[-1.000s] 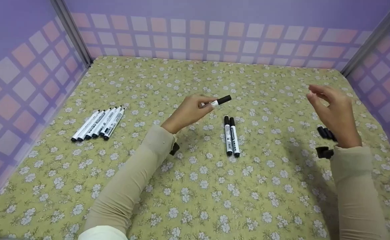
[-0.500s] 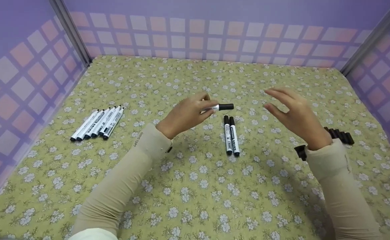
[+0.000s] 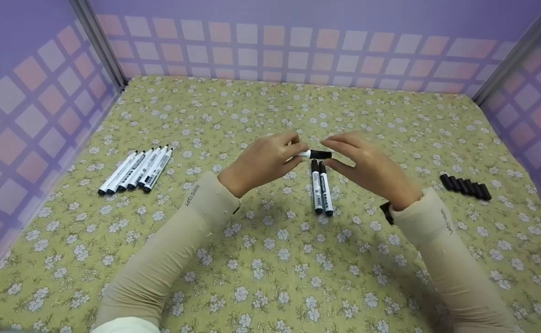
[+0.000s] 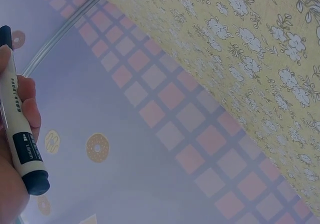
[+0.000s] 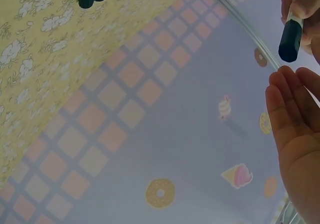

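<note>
One marker (image 4: 14,112) is pinched by the left hand (image 3: 263,159); beside its cap (image 3: 321,155), the right hand (image 3: 367,164) gapes, empty. Gripping squarely should help.

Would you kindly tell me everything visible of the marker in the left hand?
The marker has a white, plastic-looking barrel with a dark label, a dark end plug and a black cap, fitted on. The left hand grips it by the barrel above the cloth, pointing sideways in the head view, cap towards the right hand; whether that hand touches it is unclear.
</note>
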Demonstrator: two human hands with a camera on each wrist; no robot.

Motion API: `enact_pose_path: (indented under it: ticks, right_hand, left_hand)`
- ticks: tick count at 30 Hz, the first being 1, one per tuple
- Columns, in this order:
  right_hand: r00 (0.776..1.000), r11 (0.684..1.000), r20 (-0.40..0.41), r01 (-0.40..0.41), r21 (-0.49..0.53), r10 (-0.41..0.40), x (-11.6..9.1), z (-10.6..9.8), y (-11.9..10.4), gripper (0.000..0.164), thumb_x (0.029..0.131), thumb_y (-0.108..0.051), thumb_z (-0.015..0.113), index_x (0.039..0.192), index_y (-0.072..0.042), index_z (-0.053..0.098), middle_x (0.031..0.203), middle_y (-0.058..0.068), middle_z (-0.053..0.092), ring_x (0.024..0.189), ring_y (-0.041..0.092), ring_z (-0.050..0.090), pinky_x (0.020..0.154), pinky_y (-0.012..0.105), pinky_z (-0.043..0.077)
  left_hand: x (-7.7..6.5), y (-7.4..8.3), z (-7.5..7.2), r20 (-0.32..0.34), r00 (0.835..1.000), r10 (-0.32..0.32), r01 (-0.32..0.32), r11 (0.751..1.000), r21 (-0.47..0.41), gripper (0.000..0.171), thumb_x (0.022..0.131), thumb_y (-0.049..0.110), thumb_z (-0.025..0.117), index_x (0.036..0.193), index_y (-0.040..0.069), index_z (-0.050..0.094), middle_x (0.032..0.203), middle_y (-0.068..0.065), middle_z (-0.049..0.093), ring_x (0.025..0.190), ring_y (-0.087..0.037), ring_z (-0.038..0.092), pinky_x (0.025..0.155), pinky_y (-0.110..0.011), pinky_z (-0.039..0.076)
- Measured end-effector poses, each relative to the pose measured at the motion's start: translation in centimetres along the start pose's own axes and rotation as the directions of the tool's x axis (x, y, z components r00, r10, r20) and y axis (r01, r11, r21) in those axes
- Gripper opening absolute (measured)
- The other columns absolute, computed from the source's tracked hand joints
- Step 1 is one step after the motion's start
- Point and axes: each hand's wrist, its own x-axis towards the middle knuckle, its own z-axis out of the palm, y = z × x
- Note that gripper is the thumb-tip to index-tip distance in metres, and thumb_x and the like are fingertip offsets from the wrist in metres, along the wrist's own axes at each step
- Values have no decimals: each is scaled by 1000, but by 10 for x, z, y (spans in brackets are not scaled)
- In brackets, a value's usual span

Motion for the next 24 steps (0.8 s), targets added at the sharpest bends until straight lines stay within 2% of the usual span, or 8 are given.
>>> enact_pose_path:
  ticks: [8,14,18,24]
  right_hand:
    - [1000,999,26,-1,34,0,5,8,-6,36,91,-14,66,124,-2,63,113,11,65,102,21,63,86,30,54]
    - [998,998,49,-29,46,27,7,10,-9,35,92,-14,64,125,-2,63,112,10,64,100,20,62,83,29,54]
    - [998,999,51,-24,38,22,8,11,-9,30,93,-13,63,120,-1,66,107,9,65,94,18,62,78,27,54]
    - [999,999,32,-16,33,15,7,12,-9,28,91,-11,64,117,0,68,100,10,65,87,17,61,71,26,53]
  left_hand:
    - [-1,1,-2,-11,1000,14,-14,1000,-6,23,98,18,57,113,5,68,99,-9,61,72,-17,62,65,-26,53]
    - [0,4,-4,-23,999,43,-42,997,60,24,99,19,56,114,5,68,99,-9,60,72,-17,61,64,-26,53]
    - [0,5,-4,-26,998,57,-55,995,81,25,98,19,56,115,4,68,97,-9,60,71,-16,59,64,-26,52]
    - [0,6,-4,-31,997,77,-75,995,66,26,98,16,56,116,3,68,96,-10,61,69,-16,57,62,-26,50]
